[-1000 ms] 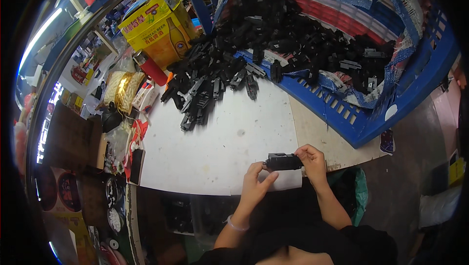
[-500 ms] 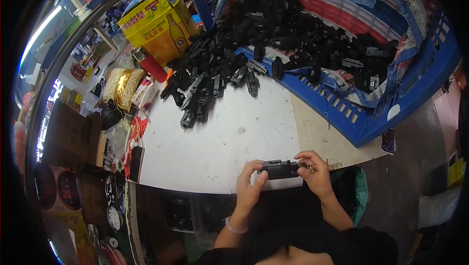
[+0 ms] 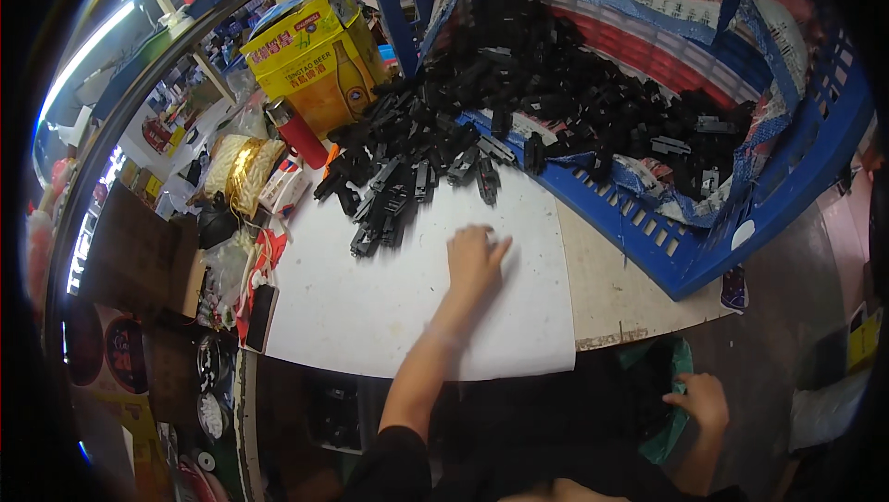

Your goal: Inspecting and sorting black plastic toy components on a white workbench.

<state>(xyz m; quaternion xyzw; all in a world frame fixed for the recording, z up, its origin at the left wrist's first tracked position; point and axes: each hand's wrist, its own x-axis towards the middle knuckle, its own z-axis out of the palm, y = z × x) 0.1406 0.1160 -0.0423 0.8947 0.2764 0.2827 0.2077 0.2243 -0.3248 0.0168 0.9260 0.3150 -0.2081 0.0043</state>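
My left hand (image 3: 476,259) reaches out over the white tabletop sheet (image 3: 505,345), thumb and fingers apart and nothing visible in it. Just beyond it lies a heap of small black plastic parts (image 3: 380,192), long and narrow, some with grey metal strips. My right hand (image 3: 702,400) is low on the right, beside a green bag (image 3: 683,354) below the table edge. Its thumb stands apart from the bent fingers, and no part shows in it. Black contents fill the shadowed bag, too dark to tell one by one.
A large blue plastic crate (image 3: 681,270), lined with a striped woven sack (image 3: 648,6), spills more black parts onto the table. At the left stand a yellow carton (image 3: 306,67), a red cylinder (image 3: 298,136) and a roll of gold-and-cream cord (image 3: 243,173).
Both hands have parted from the black part they held between them; it no longer shows. The left moved forward toward the heap, the right down and right to the green bag.
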